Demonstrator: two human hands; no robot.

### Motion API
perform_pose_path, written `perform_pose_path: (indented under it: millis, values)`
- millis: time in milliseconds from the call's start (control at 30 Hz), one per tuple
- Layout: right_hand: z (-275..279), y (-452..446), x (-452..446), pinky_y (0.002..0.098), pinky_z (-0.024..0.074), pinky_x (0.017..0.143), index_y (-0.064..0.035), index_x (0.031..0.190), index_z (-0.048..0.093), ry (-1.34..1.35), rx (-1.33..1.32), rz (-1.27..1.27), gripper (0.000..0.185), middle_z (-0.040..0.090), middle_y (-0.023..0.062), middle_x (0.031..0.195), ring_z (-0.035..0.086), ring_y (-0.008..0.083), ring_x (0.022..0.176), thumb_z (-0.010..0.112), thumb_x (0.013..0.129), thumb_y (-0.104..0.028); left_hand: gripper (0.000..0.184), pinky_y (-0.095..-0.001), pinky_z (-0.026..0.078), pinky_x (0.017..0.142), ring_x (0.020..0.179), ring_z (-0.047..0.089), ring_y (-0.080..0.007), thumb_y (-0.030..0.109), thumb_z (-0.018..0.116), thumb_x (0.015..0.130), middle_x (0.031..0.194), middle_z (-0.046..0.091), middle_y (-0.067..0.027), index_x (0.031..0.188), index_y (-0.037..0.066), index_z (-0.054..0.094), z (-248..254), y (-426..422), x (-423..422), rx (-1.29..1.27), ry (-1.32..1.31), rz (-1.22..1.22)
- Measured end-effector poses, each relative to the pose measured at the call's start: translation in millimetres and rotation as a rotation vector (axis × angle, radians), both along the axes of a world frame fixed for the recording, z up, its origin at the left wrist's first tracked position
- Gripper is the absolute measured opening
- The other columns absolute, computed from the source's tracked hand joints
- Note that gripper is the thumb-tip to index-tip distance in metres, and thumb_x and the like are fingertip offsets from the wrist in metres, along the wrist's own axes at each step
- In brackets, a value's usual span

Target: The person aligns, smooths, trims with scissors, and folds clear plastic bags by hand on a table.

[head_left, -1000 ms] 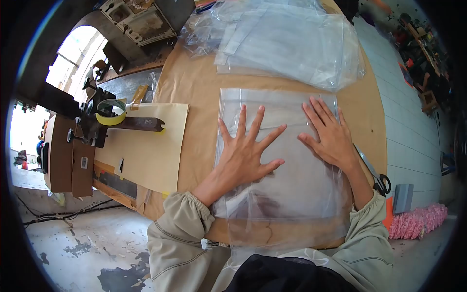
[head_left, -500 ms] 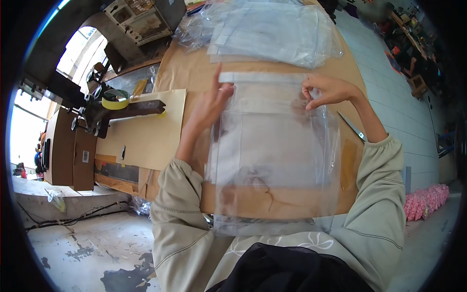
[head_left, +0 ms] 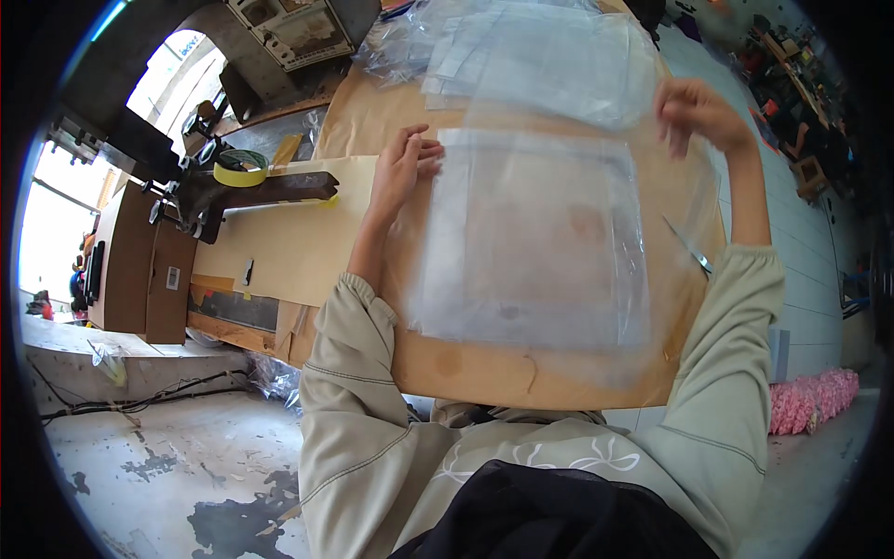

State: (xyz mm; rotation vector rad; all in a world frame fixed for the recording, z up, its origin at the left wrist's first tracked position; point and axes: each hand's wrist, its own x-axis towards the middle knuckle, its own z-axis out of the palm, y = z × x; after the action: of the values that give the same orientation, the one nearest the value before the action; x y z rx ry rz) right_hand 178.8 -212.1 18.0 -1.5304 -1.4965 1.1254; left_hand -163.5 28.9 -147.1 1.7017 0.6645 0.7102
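Clear plastic sheets (head_left: 531,242) lie on the brown-covered table (head_left: 466,373), with a blurred sheet raised over their upper right part. My left hand (head_left: 403,168) is at the upper left corner of these sheets, its fingers bent; what it grips, if anything, is hidden. To the upper right, my right hand (head_left: 694,116) is raised with bent fingers, beside the edge of the blurred sheet; its hold is too smeared to make out. A pile of clear plastic bags (head_left: 559,61) lies beyond the sheets.
Scissors (head_left: 689,247) lie at the table's right side. On the left, a dark metal arm (head_left: 279,190) carries a yellow tape roll (head_left: 240,170) above a tan board (head_left: 307,242). A cardboard box (head_left: 172,270) stands farther left. Pink material (head_left: 812,402) is at the right.
Both hands have left their flat, spread pose on the plastic and moved to its far corners. My right hand has risen outward, and the plastic that overhung the near table edge has moved away from it.
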Motion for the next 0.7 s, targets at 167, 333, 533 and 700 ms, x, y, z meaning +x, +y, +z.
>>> perform_pose_path:
  millis: [167,333,533,700]
  values:
    - [-17.8,28.4,55.9,0.0255,0.0552,0.071,-0.0054,0.110,0.056,0.285,0.387,-0.607,0.026,0.066,0.0100,0.103,0.067,0.0174,0.085,0.060,0.091,-0.023,0.040,-0.0334,0.050,0.080,0.091,0.064,-0.0271,0.024,0.053,0.093,0.096,0.063,-0.0190,0.120,-0.005,0.054,0.6,-0.3,9.0,0.348,0.200,0.135]
    - [-89.8,78.5,105.8,0.0293,0.0550,0.074,0.0009,0.112,0.053,0.359,0.395,-0.785,0.027,0.064,0.0142,0.107,0.067,0.0217,0.089,0.057,0.093,-0.018,0.082,-0.0408,0.046,0.088,0.104,0.056,-0.0383,0.041,0.072,0.075,0.119,0.047,-0.0260,0.134,-0.004,0.039,9.2,-19.1,13.7,0.556,0.442,0.032]
    - [-101.9,91.3,99.2,0.0335,0.0549,0.067,0.0034,0.104,0.054,-0.272,0.059,-0.977,0.026,0.065,0.0167,0.101,0.067,0.0257,0.078,0.060,0.089,-0.017,0.072,-0.0398,0.046,0.089,0.104,0.055,-0.0369,0.034,0.076,0.073,0.115,0.048,-0.0247,0.127,-0.001,0.045,10.7,-20.5,14.3,0.491,0.387,0.048]
    - [-67.0,74.9,3.1,0.0363,0.0488,0.082,-0.0019,0.108,0.059,-1.373,0.624,-1.094,0.028,0.059,0.0196,0.111,0.061,0.0294,0.100,0.063,0.085,-0.018,0.039,-0.0385,0.047,0.084,0.099,0.058,-0.0334,0.022,0.070,0.080,0.108,0.054,-0.0192,0.105,0.002,0.047,1.0,-17.9,15.5,0.694,0.207,0.143]
